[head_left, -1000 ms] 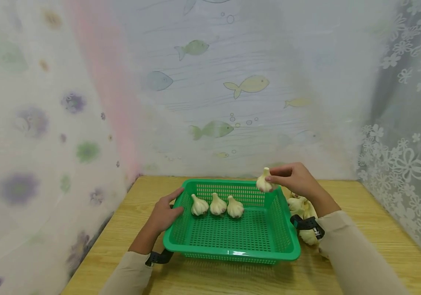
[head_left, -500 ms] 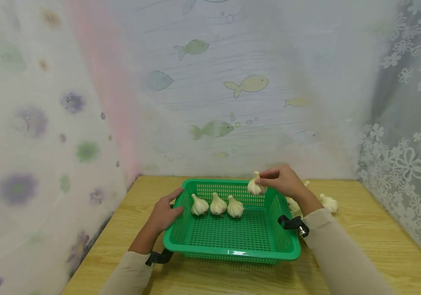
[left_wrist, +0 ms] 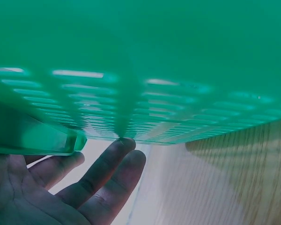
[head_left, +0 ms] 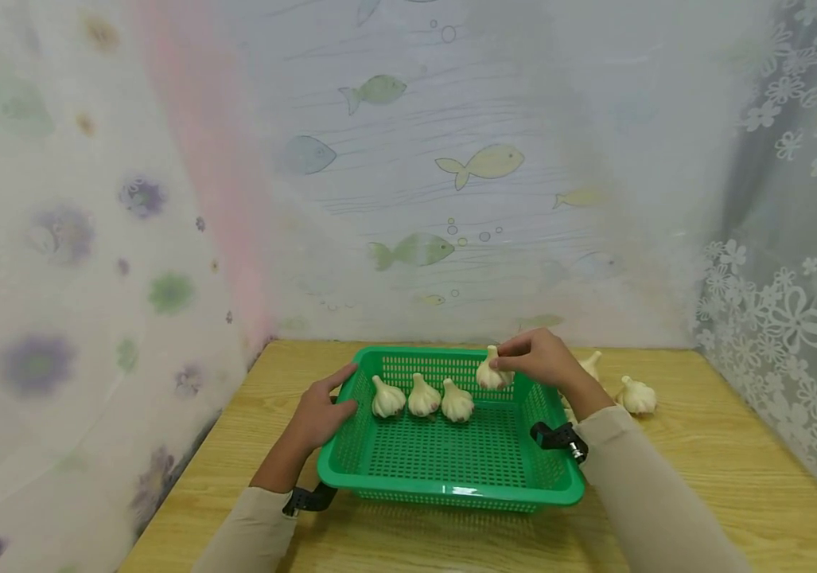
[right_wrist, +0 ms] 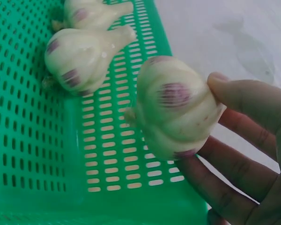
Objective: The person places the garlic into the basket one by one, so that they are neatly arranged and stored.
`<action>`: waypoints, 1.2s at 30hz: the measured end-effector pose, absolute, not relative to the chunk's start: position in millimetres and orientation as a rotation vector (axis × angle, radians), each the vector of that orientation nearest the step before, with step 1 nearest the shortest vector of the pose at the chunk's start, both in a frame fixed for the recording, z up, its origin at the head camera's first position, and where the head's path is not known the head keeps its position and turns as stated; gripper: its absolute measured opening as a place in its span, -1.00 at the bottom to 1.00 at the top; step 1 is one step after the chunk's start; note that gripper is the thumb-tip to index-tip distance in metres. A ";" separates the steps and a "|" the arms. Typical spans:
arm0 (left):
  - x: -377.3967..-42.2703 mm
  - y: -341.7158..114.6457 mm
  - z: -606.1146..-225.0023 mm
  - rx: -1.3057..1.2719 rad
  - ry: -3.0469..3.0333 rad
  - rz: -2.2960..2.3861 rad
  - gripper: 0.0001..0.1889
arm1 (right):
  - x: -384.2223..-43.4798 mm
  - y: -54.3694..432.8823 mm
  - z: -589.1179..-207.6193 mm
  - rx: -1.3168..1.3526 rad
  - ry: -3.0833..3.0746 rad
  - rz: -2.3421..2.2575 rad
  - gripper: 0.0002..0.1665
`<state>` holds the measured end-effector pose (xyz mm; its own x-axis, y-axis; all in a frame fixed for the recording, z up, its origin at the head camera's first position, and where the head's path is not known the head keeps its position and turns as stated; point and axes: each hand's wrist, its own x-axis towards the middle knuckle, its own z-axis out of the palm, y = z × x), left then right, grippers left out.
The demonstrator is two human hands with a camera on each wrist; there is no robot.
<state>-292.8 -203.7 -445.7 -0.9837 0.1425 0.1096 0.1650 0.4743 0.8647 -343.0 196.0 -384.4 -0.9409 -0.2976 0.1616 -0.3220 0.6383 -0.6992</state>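
Note:
A green plastic basket (head_left: 408, 484) with slotted walls sits on the table. My left hand (head_left: 317, 418) holds its left rim, the thumb on the rim's inner side. In the left wrist view, fingers (left_wrist: 105, 176) reach along the outside wall beneath the rim. My right hand (head_left: 542, 362) pinches a garlic bulb (head_left: 492, 374) near its stem, above the basket's back right part. Purple patches show on that garlic bulb (right_wrist: 173, 110) in the right wrist view. Three garlic bulbs (head_left: 423, 398) stand in a row along the basket's back wall, stems up.
Right of the basket, more garlic bulbs (head_left: 637, 395) lie on the wooden table (head_left: 723, 454), some partly hidden behind my right forearm. A pale curtain (head_left: 408, 183) with fish drawings hangs behind the table, and flowered sheets hang at both sides.
My right hand has moved left and down with the garlic bulb, further over the basket. Garlic bulbs on the right show more from behind the arm. My left hand stays on the rim.

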 end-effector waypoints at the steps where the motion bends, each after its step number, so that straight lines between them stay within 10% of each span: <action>1: -292.6 -203.6 -445.4 -0.277 -2.678 -1.577 -0.29 | -343.1 195.3 -384.5 0.534 -2.822 1.198 -0.55; 36: -290.0 -202.8 -442.1 -0.300 -2.678 -1.574 -0.28 | -336.5 173.2 -393.2 0.480 -3.093 0.632 -0.81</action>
<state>-290.0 -202.8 -442.1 -0.9813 0.1546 0.1151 0.1757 0.4726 0.8636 -336.5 173.2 -393.2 -0.9535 -0.3012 0.0091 -0.2806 0.8767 -0.3908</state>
